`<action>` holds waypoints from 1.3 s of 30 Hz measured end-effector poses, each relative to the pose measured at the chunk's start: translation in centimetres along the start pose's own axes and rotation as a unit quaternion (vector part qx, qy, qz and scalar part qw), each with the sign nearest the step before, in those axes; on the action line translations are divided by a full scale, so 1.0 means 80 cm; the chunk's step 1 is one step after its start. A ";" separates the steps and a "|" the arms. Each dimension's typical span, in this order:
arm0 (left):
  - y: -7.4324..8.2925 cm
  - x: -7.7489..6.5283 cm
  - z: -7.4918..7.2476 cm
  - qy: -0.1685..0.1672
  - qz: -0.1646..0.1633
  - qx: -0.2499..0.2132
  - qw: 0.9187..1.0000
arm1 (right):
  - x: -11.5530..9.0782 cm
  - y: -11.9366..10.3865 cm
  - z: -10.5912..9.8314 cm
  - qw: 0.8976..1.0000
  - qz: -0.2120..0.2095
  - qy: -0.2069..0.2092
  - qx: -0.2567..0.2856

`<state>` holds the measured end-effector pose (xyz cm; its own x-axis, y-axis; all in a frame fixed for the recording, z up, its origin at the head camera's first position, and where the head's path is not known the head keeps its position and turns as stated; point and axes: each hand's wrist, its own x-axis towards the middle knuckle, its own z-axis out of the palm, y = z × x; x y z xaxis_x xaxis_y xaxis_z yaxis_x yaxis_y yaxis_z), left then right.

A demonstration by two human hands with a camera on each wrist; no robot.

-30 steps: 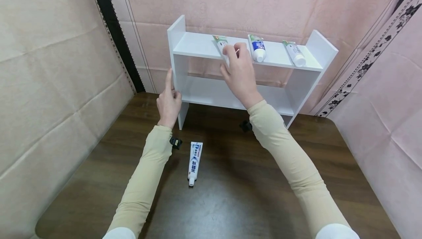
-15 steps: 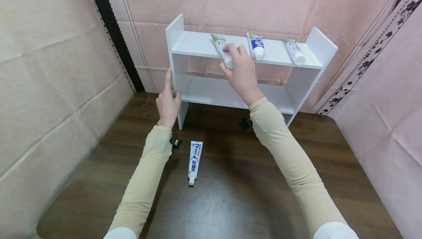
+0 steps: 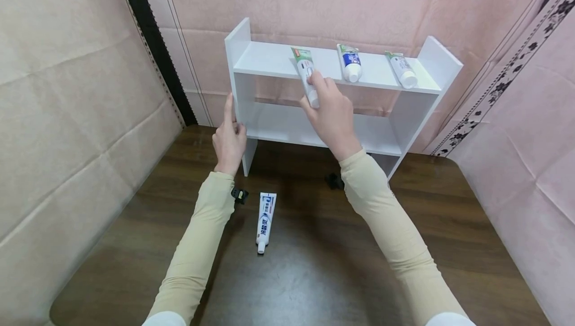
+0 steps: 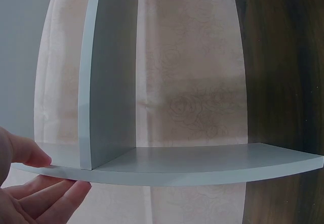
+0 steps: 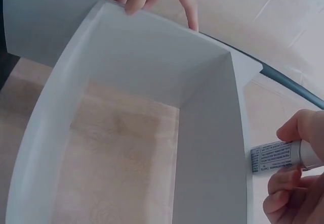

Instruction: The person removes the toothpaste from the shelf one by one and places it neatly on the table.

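My left hand (image 3: 230, 144) grips the left side panel of a white two-tier shelf (image 3: 269, 60). In the left wrist view the thumb (image 4: 31, 153) lies on one face of the panel and the fingers on the other. My right hand (image 3: 332, 116) pinches a white and green toothpaste tube (image 3: 305, 69) near its cap end, at the left part of the top tier. The cap sticks out past the tier's front edge and points toward me. In the right wrist view, small print shows on the tube (image 5: 273, 155) beside the shelf board (image 5: 212, 158).
On the top tier lie a blue and white toothpaste tube (image 3: 351, 64) and, farther right, a white one (image 3: 402, 70). Another toothpaste tube (image 3: 265, 221) lies on the brown wooden table (image 3: 314, 266) in front. Pink cloth (image 3: 350, 1) hangs behind the shelf.
My right hand has drawn the toothpaste tube forward, toward me, so its cap now extends farther beyond the tier's front edge. The left hand stays in place.
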<state>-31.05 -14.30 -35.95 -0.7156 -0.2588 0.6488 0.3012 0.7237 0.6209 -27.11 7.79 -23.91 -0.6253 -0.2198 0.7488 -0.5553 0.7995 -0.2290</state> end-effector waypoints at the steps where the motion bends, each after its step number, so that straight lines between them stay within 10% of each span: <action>1: 0.000 0.000 0.000 0.000 -0.001 0.000 1.000 | -0.004 -0.001 0.000 1.000 -0.008 0.006 -0.004; 11: 0.002 -0.002 0.002 0.003 0.002 0.002 1.000 | -0.047 -0.012 0.001 0.994 -0.086 0.042 -0.059; 22: 0.001 -0.004 0.001 0.000 -0.002 0.005 1.000 | -0.107 -0.018 -0.022 0.994 -0.052 0.062 0.069; 39: -0.002 0.000 0.001 0.002 -0.004 0.001 1.000 | -0.155 -0.009 -0.011 0.998 -0.031 0.020 0.054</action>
<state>-31.17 -14.35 -36.09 -0.7159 -0.2675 0.6450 0.2932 0.7232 0.6254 -18.48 10.45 -32.43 -0.5666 -0.2432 0.7873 -0.6496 0.7197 -0.2452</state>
